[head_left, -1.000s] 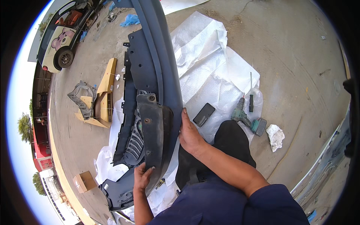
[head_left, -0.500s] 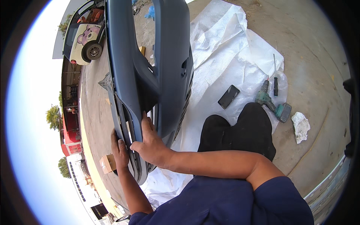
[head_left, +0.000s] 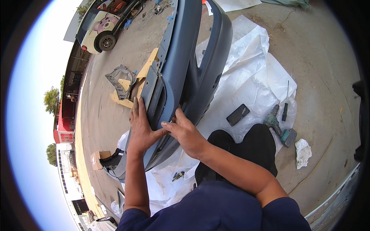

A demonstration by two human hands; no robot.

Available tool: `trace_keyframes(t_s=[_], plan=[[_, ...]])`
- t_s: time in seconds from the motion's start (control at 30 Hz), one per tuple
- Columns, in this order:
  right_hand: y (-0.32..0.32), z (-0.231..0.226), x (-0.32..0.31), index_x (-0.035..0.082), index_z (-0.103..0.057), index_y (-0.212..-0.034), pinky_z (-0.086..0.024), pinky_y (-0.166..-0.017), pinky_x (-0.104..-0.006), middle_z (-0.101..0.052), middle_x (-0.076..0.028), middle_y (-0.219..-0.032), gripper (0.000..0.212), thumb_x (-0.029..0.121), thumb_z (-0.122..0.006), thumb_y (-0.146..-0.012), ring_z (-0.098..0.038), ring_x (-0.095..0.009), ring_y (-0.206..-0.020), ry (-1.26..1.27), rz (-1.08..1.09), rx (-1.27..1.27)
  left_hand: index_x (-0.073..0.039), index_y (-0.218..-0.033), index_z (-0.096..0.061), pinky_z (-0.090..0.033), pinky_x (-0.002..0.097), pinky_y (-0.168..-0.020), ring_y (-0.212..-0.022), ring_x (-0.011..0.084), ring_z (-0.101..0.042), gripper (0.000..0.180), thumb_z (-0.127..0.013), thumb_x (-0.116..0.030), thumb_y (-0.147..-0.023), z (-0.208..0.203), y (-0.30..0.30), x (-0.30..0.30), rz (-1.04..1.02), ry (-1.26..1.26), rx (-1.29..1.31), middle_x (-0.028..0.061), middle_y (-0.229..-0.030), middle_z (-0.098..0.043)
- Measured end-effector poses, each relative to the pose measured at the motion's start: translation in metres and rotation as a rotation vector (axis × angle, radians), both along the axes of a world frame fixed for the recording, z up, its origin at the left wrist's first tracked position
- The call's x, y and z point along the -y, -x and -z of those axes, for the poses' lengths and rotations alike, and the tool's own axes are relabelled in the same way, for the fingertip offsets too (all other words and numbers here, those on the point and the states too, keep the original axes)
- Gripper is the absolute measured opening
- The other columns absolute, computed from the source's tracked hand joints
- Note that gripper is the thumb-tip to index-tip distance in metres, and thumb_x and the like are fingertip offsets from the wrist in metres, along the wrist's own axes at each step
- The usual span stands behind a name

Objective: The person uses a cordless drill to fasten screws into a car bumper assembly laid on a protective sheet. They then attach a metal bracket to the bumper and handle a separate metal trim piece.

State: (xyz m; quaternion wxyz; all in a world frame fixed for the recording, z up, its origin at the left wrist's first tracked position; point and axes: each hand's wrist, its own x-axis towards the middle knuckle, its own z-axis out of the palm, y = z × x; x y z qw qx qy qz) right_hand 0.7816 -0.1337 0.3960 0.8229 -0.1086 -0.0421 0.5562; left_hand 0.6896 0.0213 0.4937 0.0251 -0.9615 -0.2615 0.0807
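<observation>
A large dark blue-grey car bumper (head_left: pixel 175 73) stands tilted in front of me, its far end beyond the top of the picture. My left hand (head_left: pixel 142 129) grips it at the left edge, fingers together along a slotted dark section and thumb stretched toward my right hand. From the right, my right hand (head_left: pixel 187 134) holds the rim of a recess in the bumper. Its thumb presses on the outer face, while the fingertips are partly hidden in the recess. Both thumbs nearly meet on the painted strip between the hands. I see no tool in either hand.
White bubble wrap (head_left: pixel 254 65) lies under and right of the bumper, with a phone (head_left: pixel 238 114), a cordless drill (head_left: pixel 278 125) and a screwdriver (head_left: pixel 285 104). Beyond the bumper lie a broken dark plastic part (head_left: pixel 121 81) and cardboard (head_left: pixel 148 63). A car (head_left: pixel 101 32) stands far left.
The bumper has swung so its top leans farther right, showing more of its left side and near end. My left hand has come over onto its face; my right hand keeps hold.
</observation>
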Motion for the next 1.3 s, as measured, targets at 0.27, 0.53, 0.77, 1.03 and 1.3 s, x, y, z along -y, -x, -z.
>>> trace_keyframes(t_s=[0.27,0.53,0.77,1.03,1.3], plan=[[-0.012,0.003,-0.002,0.012,-0.025,-0.174,-0.047,-0.12,-0.0485,-0.049,-0.009,-0.154,0.062,0.028,-0.05,-0.119,-0.051,-0.02,-0.143,0.18,-0.121,0.229,-0.004,-0.176,-0.021,-0.026,0.0591,-0.132,-0.159,0.058,-0.028,0.135,-0.092,-0.049,-0.071,0.012,-0.039,0.0,0.023,-0.002,0.119,0.0366,-0.176,-0.023],[-0.023,0.024,-0.002,0.01,-0.051,-0.141,-0.057,-0.108,-0.0458,-0.06,-0.005,-0.13,0.031,0.031,-0.054,-0.119,-0.063,-0.017,-0.122,0.339,-0.099,0.252,-0.008,-0.174,-0.031,-0.034,0.0663,-0.123,-0.147,0.0567,-0.039,0.127,-0.093,-0.049,-0.071,0.043,-0.049,0.007,0.036,-0.031,0.235,0.0373,-0.166,-0.033],[-0.02,0.037,0.01,0.002,-0.051,-0.141,-0.06,-0.104,-0.0496,-0.065,-0.014,-0.133,0.045,0.04,-0.058,-0.117,-0.071,-0.028,-0.12,0.406,-0.055,0.23,-0.002,-0.172,-0.033,-0.041,0.053,-0.122,-0.139,0.0514,-0.052,0.114,-0.089,-0.048,-0.084,0.022,-0.045,0.005,0.028,0.282,0.312,0.0353,-0.155,-0.048],[-0.021,0.056,0.039,-0.002,-0.051,-0.144,-0.064,-0.096,-0.0464,-0.069,-0.02,-0.132,0.057,0.048,-0.053,-0.117,-0.078,-0.03,-0.112,0.57,-0.109,0.353,0.004,-0.149,-0.06,-0.056,0.0367,-0.102,-0.116,0.02,-0.07,0.065,-0.084,-0.032,-0.1,0.046,-0.067,-0.026,-0.137,1.046,0.343,0.0162,-0.126,-0.075],[-0.02,0.116,0.076,0.004,-0.055,-0.153,-0.065,-0.093,-0.0431,-0.075,-0.019,-0.13,0.074,0.065,-0.034,-0.118,-0.077,-0.027,-0.113,0.657,-0.103,0.234,0.001,-0.127,-0.072,-0.059,0.0301,-0.086,-0.097,0.0111,-0.072,0.033,-0.079,-0.023,-0.105,0.107,-0.06,0.02,-0.334,1.456,0.252,0.0049,-0.111,-0.078]])
